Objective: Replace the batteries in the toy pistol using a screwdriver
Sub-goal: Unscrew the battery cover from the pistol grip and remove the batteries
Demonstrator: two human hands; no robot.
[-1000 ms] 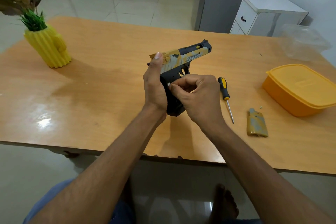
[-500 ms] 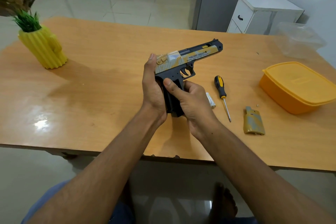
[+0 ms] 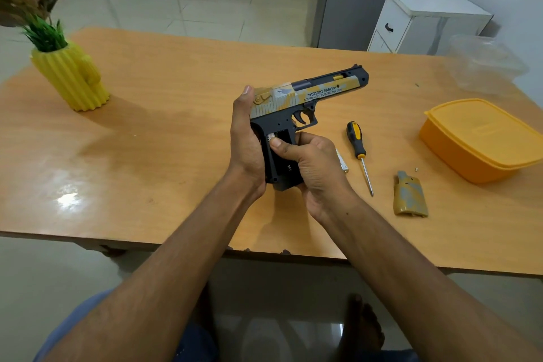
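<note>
The toy pistol is held upright above the middle of the table, barrel pointing toward the right edge, grip panel off so the black battery bay faces the camera. A second ago the right hand was bunched over the grip with its fingertips working at the bay. Now it has slid lower and wraps the front of the grip, thumb pressing at the top of the bay, where something small and pale shows, perhaps a contact or a battery end; I cannot tell which. The left hand keeps its hold on the back of the grip, thumb straight up beside the rear of the slide.

Also new: a battery lies on the table just beside the right hand, not visible a second ago. That suggests an old cell has come out, or a fresh one waits; either way the swap is under way, not finished.

The screwdriver lies just right of it, then the removed grip cover and a tiny screw toward the right edge, near the orange box. A yellow vase stands near the far left corner.
</note>
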